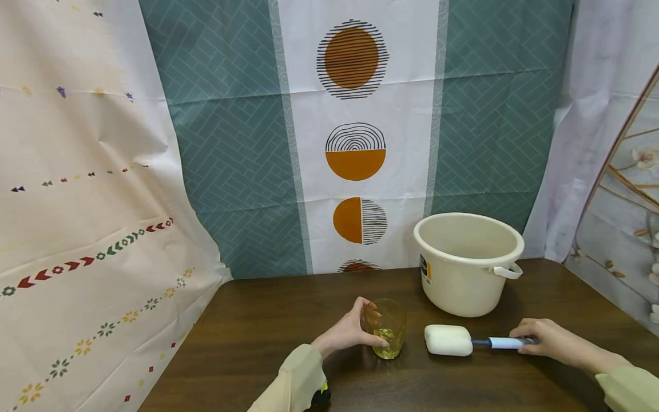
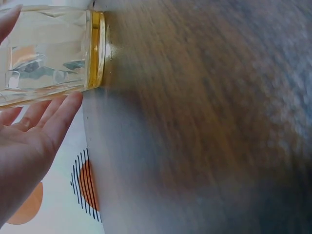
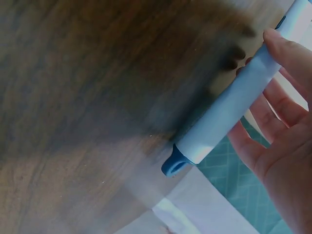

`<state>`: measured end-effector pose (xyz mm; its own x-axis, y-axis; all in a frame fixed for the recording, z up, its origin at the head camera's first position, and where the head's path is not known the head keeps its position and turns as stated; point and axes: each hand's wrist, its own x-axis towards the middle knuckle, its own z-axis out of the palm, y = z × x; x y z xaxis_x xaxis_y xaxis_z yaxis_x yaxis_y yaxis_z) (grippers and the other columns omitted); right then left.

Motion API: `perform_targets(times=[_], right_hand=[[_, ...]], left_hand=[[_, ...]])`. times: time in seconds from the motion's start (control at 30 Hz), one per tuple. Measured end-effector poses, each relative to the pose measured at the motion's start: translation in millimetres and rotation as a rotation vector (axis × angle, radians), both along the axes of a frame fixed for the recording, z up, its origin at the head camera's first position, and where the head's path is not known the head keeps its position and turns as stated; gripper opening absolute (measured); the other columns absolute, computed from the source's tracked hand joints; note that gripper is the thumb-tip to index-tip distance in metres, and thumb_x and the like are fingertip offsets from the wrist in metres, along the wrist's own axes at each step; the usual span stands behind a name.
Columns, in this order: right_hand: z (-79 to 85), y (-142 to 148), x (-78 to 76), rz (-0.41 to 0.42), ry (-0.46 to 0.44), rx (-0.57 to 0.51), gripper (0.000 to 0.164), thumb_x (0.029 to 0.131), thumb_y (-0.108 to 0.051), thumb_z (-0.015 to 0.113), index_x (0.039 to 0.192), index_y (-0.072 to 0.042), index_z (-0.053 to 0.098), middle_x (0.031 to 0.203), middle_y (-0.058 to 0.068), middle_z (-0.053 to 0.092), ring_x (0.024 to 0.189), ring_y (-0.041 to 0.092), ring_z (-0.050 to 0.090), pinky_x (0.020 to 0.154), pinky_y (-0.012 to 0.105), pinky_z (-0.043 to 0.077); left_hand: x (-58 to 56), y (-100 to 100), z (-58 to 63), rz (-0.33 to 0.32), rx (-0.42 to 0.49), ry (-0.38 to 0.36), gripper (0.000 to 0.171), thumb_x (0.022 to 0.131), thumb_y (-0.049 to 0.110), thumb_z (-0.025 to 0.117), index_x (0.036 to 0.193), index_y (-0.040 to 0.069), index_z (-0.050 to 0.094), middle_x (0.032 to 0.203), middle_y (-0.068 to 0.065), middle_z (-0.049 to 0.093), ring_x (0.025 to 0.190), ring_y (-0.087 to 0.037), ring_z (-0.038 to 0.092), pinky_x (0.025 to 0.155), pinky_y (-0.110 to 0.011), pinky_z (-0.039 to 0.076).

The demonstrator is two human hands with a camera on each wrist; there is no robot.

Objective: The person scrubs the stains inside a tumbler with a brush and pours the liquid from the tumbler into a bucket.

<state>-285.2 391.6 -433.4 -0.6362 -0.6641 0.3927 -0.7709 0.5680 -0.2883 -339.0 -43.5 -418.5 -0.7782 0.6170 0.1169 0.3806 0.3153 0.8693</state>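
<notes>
A yellow-tinted glass [image 1: 389, 335] stands upright on the table. My left hand [image 1: 355, 330] holds it from the left, thumb across the near side and fingers behind the far rim. In the left wrist view, its fingers [image 2: 62, 112] lie along the side of the faceted glass [image 2: 46, 58]. To the right lies a sponge bottle brush [image 1: 449, 340] with a white block head and a pale blue handle. My right hand [image 1: 553, 342] grips the handle's end. In the right wrist view, thumb and fingers go around the handle [image 3: 229, 107], and its dark blue hanging loop sticks out.
A cream plastic tub [image 1: 467, 269] with a side handle stands behind the brush, its inner bottom hidden. Patterned cloths [image 1: 237, 143] hang behind and at both sides of the dark wooden table [image 1: 268, 309].
</notes>
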Motion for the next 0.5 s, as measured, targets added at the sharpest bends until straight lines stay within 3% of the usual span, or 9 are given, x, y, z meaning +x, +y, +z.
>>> perform_targets(times=[0.23,0.5], right_hand=[[-0.8,-0.3,2.0,-0.005,0.042,-0.005,0.020,0.072,-0.010,0.075,0.089,-0.007,0.066,0.085,-0.012,0.054,0.073,0.003,0.051,0.054,0.026,0.042],[-0.8,-0.2,5.4,-0.054,0.026,0.022,0.023,0.073,-0.020,0.075,0.091,-0.008,0.066,0.086,-0.014,0.052,0.073,0.002,0.050,0.055,0.026,0.041]], left_hand=[[-0.1,-0.8,-0.4,-0.002,-0.002,0.010,0.064,0.071,0.026,0.078,0.117,0.012,0.035,0.112,0.003,0.051,0.096,-0.012,0.050,0.080,-0.032,0.040],[0.0,-0.4,-0.9,-0.005,0.002,0.007,0.065,0.071,0.026,0.078,0.118,0.011,0.034,0.114,-0.001,0.051,0.096,-0.012,0.050,0.081,-0.032,0.040]])
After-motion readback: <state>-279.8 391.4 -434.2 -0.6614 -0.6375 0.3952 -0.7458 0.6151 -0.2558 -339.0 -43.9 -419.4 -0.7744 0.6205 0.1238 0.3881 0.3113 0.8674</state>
